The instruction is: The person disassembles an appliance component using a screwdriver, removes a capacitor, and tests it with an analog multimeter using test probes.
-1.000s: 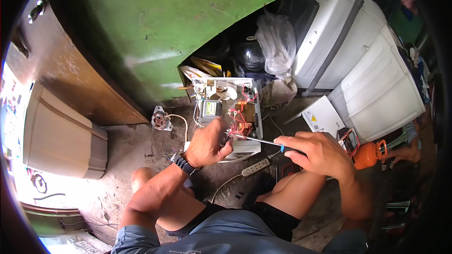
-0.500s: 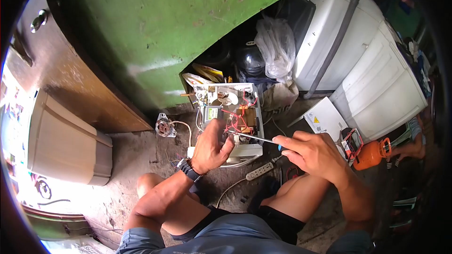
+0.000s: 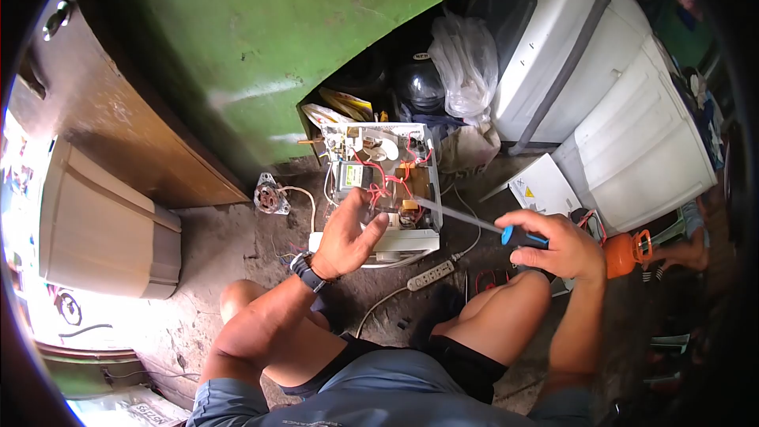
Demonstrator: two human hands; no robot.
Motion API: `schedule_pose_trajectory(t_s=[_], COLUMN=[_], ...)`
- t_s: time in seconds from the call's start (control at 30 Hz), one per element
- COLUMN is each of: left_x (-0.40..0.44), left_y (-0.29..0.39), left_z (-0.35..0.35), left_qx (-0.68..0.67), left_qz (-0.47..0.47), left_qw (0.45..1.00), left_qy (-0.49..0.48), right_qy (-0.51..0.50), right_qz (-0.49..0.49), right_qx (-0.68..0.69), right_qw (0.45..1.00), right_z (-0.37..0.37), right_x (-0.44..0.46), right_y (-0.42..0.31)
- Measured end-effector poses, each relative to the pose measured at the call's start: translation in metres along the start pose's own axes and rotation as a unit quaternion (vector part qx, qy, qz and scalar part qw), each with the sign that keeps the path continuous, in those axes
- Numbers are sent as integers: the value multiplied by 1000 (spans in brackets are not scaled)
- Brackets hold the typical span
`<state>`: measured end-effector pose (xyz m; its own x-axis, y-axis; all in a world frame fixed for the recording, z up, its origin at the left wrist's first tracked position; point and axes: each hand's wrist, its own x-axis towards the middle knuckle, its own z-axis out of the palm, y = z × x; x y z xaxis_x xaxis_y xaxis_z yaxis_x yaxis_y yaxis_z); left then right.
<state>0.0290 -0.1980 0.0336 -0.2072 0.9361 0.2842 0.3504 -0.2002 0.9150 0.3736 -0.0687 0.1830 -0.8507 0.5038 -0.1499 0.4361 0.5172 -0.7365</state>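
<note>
An opened appliance chassis (image 3: 431, 241) with red wires (image 3: 378, 182), a labelled metal block (image 3: 353, 177) and a copper-brown transformer (image 3: 415, 182) stands on the floor between my knees. My left hand (image 3: 348, 239), a black watch at its wrist, is over the chassis's near left part, thumb and fingers apart, with nothing visible in it. My right hand (image 3: 557, 245) grips a screwdriver (image 3: 514, 237) by its blue and black handle, right of the chassis. The blurred shaft points left, its tip near the red wires.
A small motor (image 3: 271, 196) lies left of the chassis. A power strip (image 3: 431, 275) is in front of it. At the right are a white panel (image 3: 544, 188), an orange gas cylinder (image 3: 624, 255) and another person's leg (image 3: 686, 251). Plastic bags (image 3: 466, 71) hang behind.
My right hand has drawn the screwdriver back to the right, away from my left hand. My left hand's fingers have opened, and the red wires now stand higher over the metal block.
</note>
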Motion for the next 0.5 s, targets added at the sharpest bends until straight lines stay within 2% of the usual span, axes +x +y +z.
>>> schedule_pose_trajectory(t_s=[0.03, 0.07, 0.1, 0.13, 0.17, 0.2, 0.3, 0.37, 0.43, 0.5], left_x=[-1, -2, -4, -6, -11, -14, -10, -14, -16, -24], left_y=[2, 7, 9, 6, -2, 2, 16, 26, 13, 13], left_z=[3, 6, 9, 15, 20, 24, 38, 43, 43, 42], left_qx=[-10, -33, -58, -54, -81, -97, -112, -108, -24, -2], left_qz=[6, -2, -12, -7, -51, -43, -3, -15, 30, -3], left_qw=[1000, 999, 998, 999, 995, 994, 993, 993, 998, 997], left_qy=[4, 1, -5, -6, -12, -13, -45, -48, -54, -73], right_qy=[38, 144, 197, 250, 275, 294, 284, 302, 319, 318], right_qz=[1, -14, 39, -3, -40, -8, -75, -33, -17, -2], right_qx=[65, 161, 249, 342, 417, 446, 448, 454, 458, 471], right_qw=[997, 976, 947, 906, 865, 846, 844, 838, 829, 823], right_z=[9, 36, 59, 92, 122, 143, 187, 201, 202, 202], right_x=[-3, 3, 11, 27, 43, 54, 76, 80, 76, 66], right_y=[14, 31, 28, 34, 37, 25, 26, 29, 31, 39])
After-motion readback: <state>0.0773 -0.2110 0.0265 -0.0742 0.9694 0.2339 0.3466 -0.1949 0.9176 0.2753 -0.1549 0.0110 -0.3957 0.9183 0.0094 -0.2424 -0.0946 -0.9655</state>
